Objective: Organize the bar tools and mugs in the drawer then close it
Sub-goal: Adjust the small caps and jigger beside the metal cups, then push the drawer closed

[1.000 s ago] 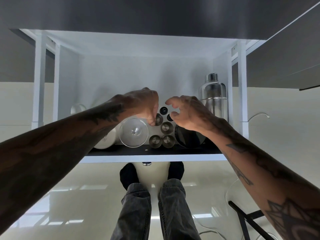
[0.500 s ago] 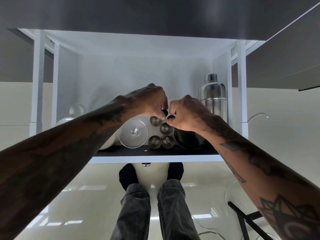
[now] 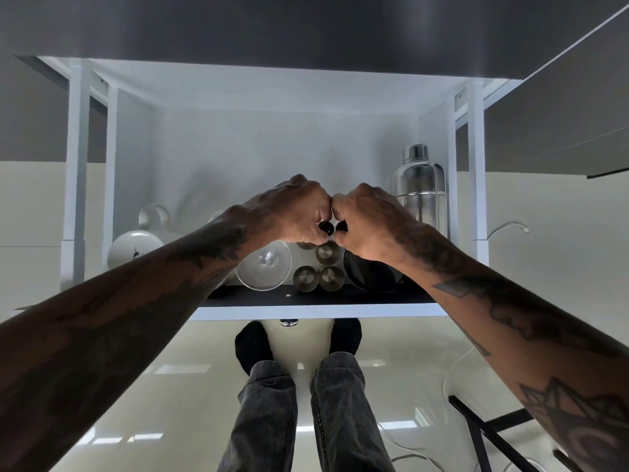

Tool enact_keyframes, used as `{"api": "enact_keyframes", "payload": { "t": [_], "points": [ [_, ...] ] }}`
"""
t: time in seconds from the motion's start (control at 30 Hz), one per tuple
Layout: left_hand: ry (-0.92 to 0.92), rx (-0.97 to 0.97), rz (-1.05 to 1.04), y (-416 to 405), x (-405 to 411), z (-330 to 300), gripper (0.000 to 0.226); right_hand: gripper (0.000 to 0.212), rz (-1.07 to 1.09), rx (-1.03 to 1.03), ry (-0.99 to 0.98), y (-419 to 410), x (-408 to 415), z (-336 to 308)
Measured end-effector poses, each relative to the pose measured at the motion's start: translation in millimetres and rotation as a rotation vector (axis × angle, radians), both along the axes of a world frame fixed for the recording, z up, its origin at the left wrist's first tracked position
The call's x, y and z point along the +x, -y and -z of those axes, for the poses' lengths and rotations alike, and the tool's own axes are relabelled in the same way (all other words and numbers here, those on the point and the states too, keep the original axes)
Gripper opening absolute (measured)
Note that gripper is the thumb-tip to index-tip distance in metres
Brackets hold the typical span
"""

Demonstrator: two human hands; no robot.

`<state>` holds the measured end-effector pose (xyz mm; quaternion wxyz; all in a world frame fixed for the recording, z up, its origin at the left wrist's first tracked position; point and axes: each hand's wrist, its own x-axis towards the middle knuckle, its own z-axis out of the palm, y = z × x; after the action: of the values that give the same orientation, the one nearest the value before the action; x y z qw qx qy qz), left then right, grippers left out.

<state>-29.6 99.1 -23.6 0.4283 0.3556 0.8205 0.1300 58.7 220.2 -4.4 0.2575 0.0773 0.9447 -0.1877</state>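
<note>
Both hands reach into the open white drawer (image 3: 218, 311), knuckles pressed together over its middle. The left hand (image 3: 292, 212) has its grip curled tight around a small dark round piece (image 3: 326, 227), pinched between thumb and fingers; the right hand (image 3: 367, 223) is likewise closed on a second small dark round piece (image 3: 341, 226), and the two pieces sit side by side, nearly touching. What exactly these pieces are cannot be told. Just below the hands a cluster of small steel cups (image 3: 316, 267) lies in the drawer with their round ends facing the camera, two in the front row and at least one more behind, partly hidden by the fingers. To their left lies a clear stemmed glass (image 3: 263, 267) on its side, its foot toward the camera, touching the front cups. To their right sits a dark round vessel (image 3: 374, 277), mostly covered by the right wrist. A steel cocktail shaker (image 3: 419, 189) stands upright in the back right corner, well apart from the hands. On the left side a white mug (image 3: 136, 250) sits near the drawer wall, with another white mug (image 3: 154, 216) behind it. Below the drawer front, the person's legs in grey jeans (image 3: 299, 413) and dark socks stand on a glossy pale floor (image 3: 136, 386).
</note>
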Motion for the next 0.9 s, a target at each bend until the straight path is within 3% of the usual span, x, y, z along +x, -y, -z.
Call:
{"api": "enact_keyframes", "payload": {
  "t": [0.37, 0.6, 0.73, 0.8, 0.9],
  "points": [
    [-0.027, 0.001, -0.018, 14, -9, -16, 0.069, 0.05, 0.001, 0.069, -0.026, -2, 4, -6],
    [-0.106, 0.034, -0.061, 52, -20, -48, 0.061, 0.048, 0.06, 0.117, -0.029, -1, 9, -35],
    [-0.365, 0.138, -0.22, 94, -16, -63, 0.054, 0.05, 0.166, 0.144, -0.059, -1, 24, -50],
    [-0.525, 0.139, -0.313, 126, -8, -64, 0.061, 0.052, 0.265, 0.177, -0.127, -4, 45, -50],
    [-0.626, 0.065, -0.505, 180, 5, -51, 0.074, 0.062, 0.45, 0.224, -0.199, -14, 89, -40]
  ]
}}
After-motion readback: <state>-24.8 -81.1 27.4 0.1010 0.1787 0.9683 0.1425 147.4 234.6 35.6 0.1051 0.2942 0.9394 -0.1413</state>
